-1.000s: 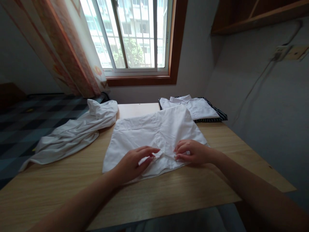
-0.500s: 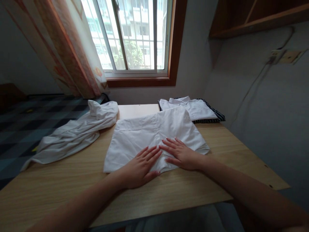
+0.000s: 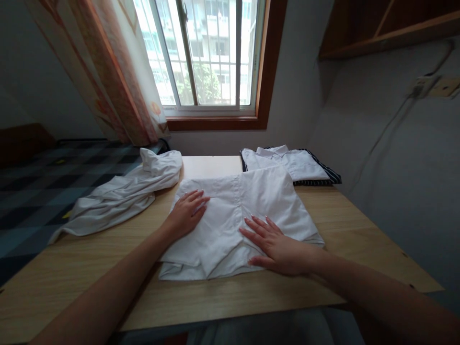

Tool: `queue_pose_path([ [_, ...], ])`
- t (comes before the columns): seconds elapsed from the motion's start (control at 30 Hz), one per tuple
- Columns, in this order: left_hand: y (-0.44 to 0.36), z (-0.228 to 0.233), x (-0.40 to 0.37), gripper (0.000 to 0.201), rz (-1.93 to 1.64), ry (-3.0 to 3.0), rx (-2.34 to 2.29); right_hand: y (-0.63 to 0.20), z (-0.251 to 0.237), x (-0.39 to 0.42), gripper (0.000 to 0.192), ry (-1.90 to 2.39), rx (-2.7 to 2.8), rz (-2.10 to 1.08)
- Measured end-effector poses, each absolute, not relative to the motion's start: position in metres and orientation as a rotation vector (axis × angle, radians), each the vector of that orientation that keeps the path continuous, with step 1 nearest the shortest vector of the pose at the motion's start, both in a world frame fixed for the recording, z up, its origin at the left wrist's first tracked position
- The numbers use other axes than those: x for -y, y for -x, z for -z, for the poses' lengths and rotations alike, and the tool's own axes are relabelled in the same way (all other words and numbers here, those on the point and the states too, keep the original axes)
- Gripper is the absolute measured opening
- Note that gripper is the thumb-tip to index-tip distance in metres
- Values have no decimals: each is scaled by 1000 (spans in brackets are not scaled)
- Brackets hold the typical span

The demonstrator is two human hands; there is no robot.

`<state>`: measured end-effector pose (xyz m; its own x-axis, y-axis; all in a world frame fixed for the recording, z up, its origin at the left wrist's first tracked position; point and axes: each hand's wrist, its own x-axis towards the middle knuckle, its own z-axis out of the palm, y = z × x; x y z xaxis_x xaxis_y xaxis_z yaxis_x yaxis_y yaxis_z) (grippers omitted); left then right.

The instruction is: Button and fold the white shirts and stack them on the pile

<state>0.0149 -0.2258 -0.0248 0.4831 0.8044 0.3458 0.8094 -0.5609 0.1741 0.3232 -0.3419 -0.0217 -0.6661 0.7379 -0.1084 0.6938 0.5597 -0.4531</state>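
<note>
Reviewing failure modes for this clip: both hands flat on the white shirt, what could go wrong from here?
1. The white shirt has a loose flap at its near edge; the fold may spring open if the right hand lifts.
2. The left hand lies close to the crumpled shirt; a wide sweep could drag it in.
3. The shirt's far corner meets the folded stack; pushing forward may shift it.

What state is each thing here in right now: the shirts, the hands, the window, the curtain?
White shirt: partly folded, lying flat on the table.
Left hand: open, palm flat on the shirt's left part.
Right hand: open, fingers spread, pressing the shirt's right part.
Crumpled shirt: unfolded, bunched at the table's left edge.
Folded shirts: stacked at the far right.
Window: looks shut.
Curtain: drawn aside to the left.
</note>
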Motion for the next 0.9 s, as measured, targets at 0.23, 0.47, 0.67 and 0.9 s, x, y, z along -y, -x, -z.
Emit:
queue_pose_path([
  [0.23, -27, 34, 240, 60, 193, 2638, 1666, -324, 16, 342, 73, 1246, 2605, -779],
  [0.47, -32, 28, 243, 64, 76, 2630, 1696, -327, -6, 292, 57, 1349, 2449, -330],
  [0.67, -30, 33, 240, 64, 115, 2633, 1659, -315, 12, 218, 57, 1805, 2299, -56],
  [0.9, -28, 27, 240, 67, 64, 2667, 1708, -319, 51, 196, 59, 1993, 2068, 42],
])
